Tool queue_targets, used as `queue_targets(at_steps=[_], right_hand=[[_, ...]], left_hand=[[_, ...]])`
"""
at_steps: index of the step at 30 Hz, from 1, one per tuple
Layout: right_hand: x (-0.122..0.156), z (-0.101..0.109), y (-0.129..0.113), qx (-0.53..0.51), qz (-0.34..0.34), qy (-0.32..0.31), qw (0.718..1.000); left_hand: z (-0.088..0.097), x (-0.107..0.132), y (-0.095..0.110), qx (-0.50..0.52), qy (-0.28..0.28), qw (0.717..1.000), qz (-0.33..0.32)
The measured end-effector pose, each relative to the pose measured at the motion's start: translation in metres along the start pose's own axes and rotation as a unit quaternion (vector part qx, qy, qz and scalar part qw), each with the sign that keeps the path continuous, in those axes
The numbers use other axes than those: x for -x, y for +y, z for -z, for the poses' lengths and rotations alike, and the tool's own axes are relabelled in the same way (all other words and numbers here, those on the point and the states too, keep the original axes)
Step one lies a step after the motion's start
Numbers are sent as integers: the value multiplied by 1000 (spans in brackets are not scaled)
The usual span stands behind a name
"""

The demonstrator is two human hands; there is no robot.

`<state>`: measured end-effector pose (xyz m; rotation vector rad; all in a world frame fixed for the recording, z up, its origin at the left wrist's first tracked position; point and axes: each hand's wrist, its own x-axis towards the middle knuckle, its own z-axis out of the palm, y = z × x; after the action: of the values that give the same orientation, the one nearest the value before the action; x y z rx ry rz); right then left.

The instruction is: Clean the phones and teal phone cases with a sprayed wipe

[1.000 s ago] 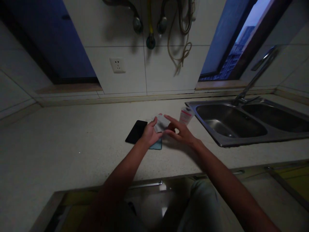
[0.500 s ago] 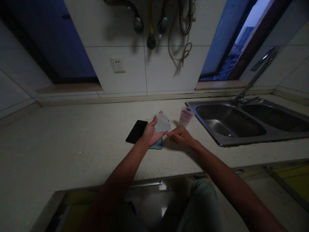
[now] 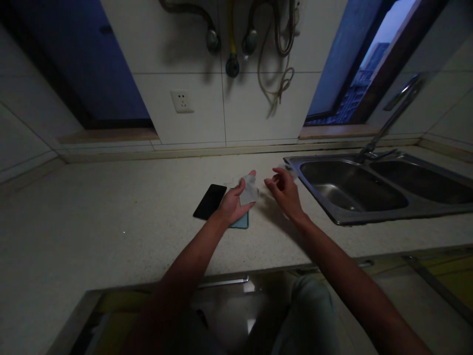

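My left hand (image 3: 232, 206) is closed on a thin white tissue (image 3: 248, 191), its thumb pressing the sheet against the palm and fingers. To its right, my right hand (image 3: 284, 191) hangs over the counter, fingers apart and slightly bent, with nothing visible between them. Behind that hand a clear plastic container (image 3: 291, 171) shows only in part. A black phone-like slab (image 3: 210, 202) lies flat just left of my left hand. Partly under the same hand is a flat light-blue thing (image 3: 241, 222), whose kind I cannot make out.
A double steel sink (image 3: 343, 217) with a tall faucet (image 3: 391, 116) is set into the right of the pale countertop (image 3: 111, 212). On the tiled wall behind are an outlet (image 3: 181, 101), capped pipes (image 3: 232, 65) and a hanging cord (image 3: 281, 88).
My right hand has moved off the tissue's lower edge, up and to the right, and its fingers have spread. The tissue has shifted shape a little in my left hand.
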<state>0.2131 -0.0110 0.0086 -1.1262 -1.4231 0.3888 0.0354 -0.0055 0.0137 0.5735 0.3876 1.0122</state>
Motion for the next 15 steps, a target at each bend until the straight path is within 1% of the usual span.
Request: queue_targets(at_steps=[1,3,5,7,9,11,12,13,14,15], right_hand=[[-1,-2,2,4,-19,-26,999],[-1,-7,4,-33,-81,-106,991],[1,-9,3,-106,-142,-189,966],[2,-9,-1,-167,-183,-233,940],[1,-7,-6,-205,-212,-242,924],[-1,-4,-10,-240,-242,-227,912],[-2,-2,-12,-259,-253,-217,906],[-4,-1,-13,-279,-258,-207,902],[-5,1,-13,-298,-255,-194,899],[-6,2,-14,-314,-245,-180,899]], left_hand=[[1,0,-1,-9,-2,1000,-5],[0,0,-2,-21,-10,1000,-10],[-4,2,-2,-29,-22,999,-3],[-8,5,-2,-38,-28,999,7],[-10,5,-1,-49,-26,998,15],[-8,3,1,-69,-12,998,4],[-7,2,3,-91,2,996,-16],[-5,0,4,-126,21,991,-49],[-2,-1,6,-177,46,978,-97],[0,-1,8,-248,73,955,-148]])
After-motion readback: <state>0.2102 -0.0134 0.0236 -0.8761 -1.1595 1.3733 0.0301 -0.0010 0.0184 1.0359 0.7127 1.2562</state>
